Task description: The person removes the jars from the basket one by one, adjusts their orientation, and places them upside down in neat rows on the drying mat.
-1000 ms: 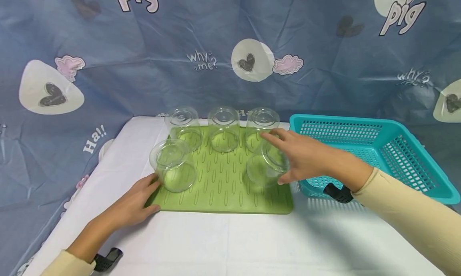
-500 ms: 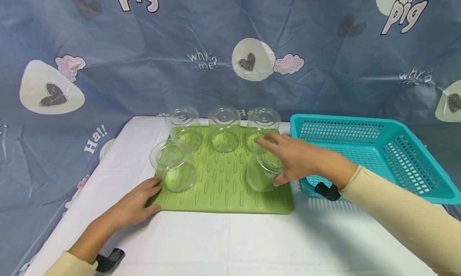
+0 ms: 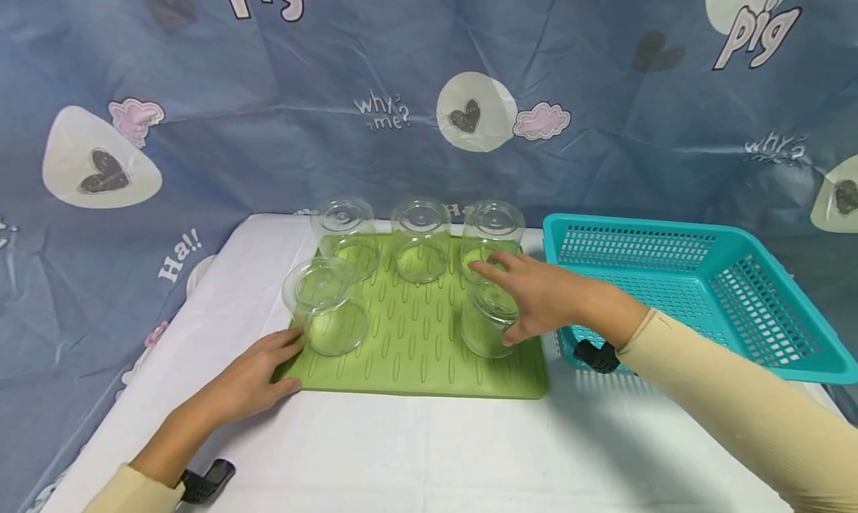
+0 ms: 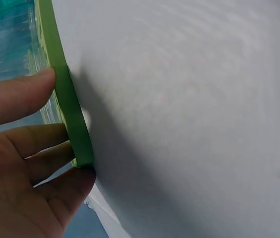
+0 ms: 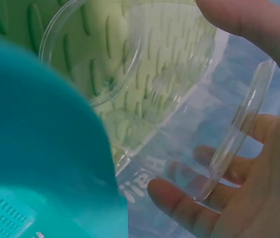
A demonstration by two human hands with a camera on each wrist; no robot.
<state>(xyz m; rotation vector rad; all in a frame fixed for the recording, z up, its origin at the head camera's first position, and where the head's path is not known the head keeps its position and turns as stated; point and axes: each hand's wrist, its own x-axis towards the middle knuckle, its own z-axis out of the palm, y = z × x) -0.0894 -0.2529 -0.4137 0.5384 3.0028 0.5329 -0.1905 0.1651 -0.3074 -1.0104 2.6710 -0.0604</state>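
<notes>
My right hand (image 3: 546,293) holds a clear cup (image 3: 485,334) at the mat's front right. Its thumb and fingers spread around the upper part. Through the clear wall of this cup (image 5: 179,119), the right wrist view shows several fingertips. At the front left stands another clear cup (image 3: 335,323). Three more line the back: a left cup (image 3: 348,241), a middle cup (image 3: 421,245) and a right cup (image 3: 492,230). The cups look upside down. All are on a ribbed green mat (image 3: 415,357). My left hand (image 3: 251,379) touches its front left corner, thumb and fingertips against the edge (image 4: 70,99).
Right of the mat stands a turquoise plastic basket (image 3: 724,237) with perforated walls. In the right wrist view its rim (image 5: 55,99) is close by the held cup. A white cloth (image 3: 375,453) covers the table, and a blue printed sheet (image 3: 302,155) hangs behind.
The right hand has moved slightly left. The cup in it has gone from tilted to upright on the mat. My left hand has stayed at the mat's corner.
</notes>
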